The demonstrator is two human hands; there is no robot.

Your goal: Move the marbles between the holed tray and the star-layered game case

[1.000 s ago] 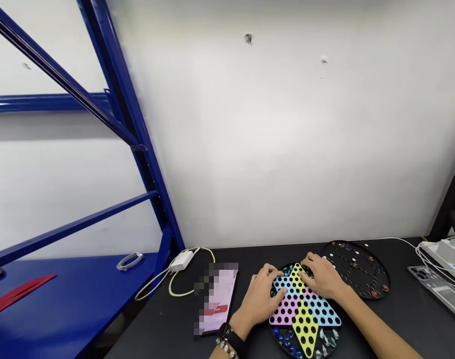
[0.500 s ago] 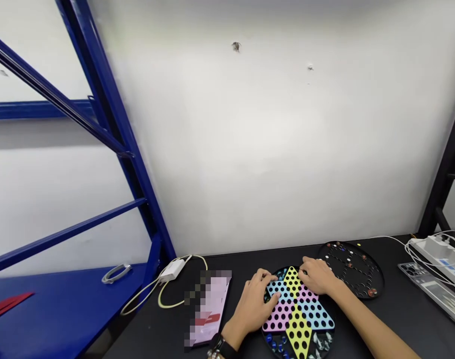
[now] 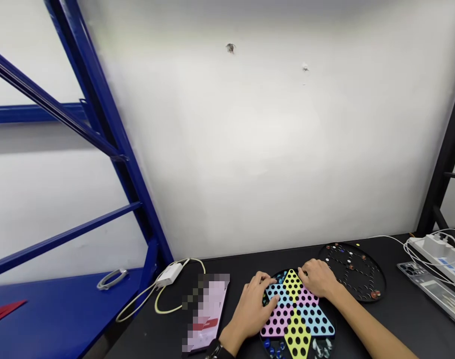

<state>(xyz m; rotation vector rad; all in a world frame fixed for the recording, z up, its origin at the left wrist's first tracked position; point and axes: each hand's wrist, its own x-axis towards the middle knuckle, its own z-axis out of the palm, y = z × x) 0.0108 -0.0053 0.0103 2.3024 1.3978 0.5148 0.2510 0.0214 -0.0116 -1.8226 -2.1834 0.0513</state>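
A round Chinese-checkers board (image 3: 297, 315) with a star of yellow, pink and blue holed triangles lies on the black table near the bottom edge. Marbles sit in its rim pockets. My left hand (image 3: 254, 305) rests on the board's left side, fingers curled over the upper-left blue triangle. My right hand (image 3: 319, 280) lies at the board's upper right, fingers bent down near the top of the yellow point. What the fingertips of either hand pinch, if anything, is hidden.
A second black round board (image 3: 356, 269) with a few marbles lies right of the first. A phone (image 3: 207, 313) sits to the left, with a white charger and cable (image 3: 167, 276). A power strip (image 3: 442, 254) and a clear tray (image 3: 434, 293) are at the right. Blue shelving (image 3: 100, 129) stands at the left.
The view has drifted to the right and slightly up. Both hands stay on the coloured board with only small finger shifts.
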